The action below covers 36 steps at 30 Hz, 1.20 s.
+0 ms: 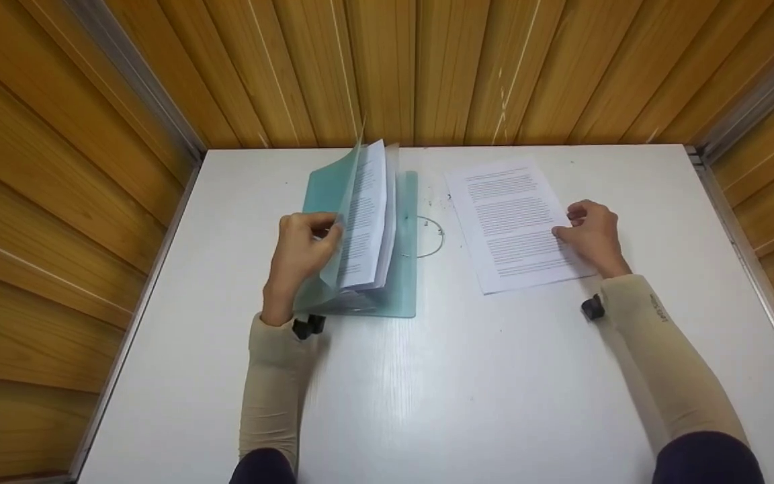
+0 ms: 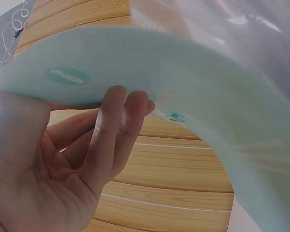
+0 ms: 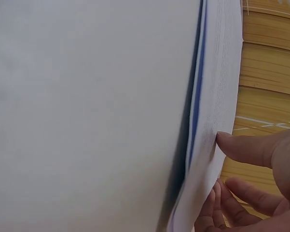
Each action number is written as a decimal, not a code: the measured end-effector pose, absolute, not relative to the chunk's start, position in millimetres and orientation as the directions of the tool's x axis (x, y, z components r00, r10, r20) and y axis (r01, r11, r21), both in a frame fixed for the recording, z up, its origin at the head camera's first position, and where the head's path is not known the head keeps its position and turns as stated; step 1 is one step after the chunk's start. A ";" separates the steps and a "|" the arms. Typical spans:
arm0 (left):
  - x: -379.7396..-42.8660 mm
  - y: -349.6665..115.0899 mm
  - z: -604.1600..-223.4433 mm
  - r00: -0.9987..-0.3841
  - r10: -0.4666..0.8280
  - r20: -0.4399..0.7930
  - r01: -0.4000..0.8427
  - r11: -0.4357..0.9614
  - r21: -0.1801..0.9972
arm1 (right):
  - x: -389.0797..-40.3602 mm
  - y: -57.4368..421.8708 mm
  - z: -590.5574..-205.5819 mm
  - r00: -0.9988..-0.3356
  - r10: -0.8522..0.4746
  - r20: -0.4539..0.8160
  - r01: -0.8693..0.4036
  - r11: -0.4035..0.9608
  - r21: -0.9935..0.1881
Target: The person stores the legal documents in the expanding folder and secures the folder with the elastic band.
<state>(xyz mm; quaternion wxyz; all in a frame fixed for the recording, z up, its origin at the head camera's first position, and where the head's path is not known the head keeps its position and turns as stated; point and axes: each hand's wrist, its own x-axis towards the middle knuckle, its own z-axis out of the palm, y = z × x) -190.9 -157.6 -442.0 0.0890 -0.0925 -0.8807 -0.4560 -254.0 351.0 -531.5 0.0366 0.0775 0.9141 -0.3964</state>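
A translucent green folder (image 1: 406,299) lies opened on the white table, left of centre. Printed pages (image 1: 363,232) in clear sleeves stand partly raised inside it. My left hand (image 1: 299,252) pinches the folder's lifted cover; in the left wrist view that cover (image 2: 125,63) bows above the fingers. To the right lies printed paper (image 1: 511,222). My right hand (image 1: 594,235) holds its right edge. Seen from the right wrist, the thumb rests on the paper (image 3: 219,92) and the fingers lie at its edge; how many sheets it holds is unclear.
A thin curved line (image 1: 441,235) and small dark specks show on the white table (image 1: 441,390) between folder and paper. Wood-patterned panels (image 1: 414,74) rise behind the table and at both sides, with metal strips along the corners.
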 end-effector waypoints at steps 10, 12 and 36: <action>-191.5 -157.5 -440.1 -0.968 0.088 0.234 0.242 0.573 0.783 | -254.5 348.7 -530.6 -0.988 0.118 -0.100 0.154 0.695 -0.702; -191.7 -157.7 -439.9 -0.967 0.089 0.238 0.245 0.573 0.782 | -255.4 348.1 -530.4 -0.987 0.124 -0.102 0.160 0.698 -0.698; -192.8 -158.6 -437.4 -0.971 0.083 0.226 0.232 0.566 0.791 | -255.5 359.1 -521.5 -0.940 0.125 -0.318 0.319 0.655 -0.685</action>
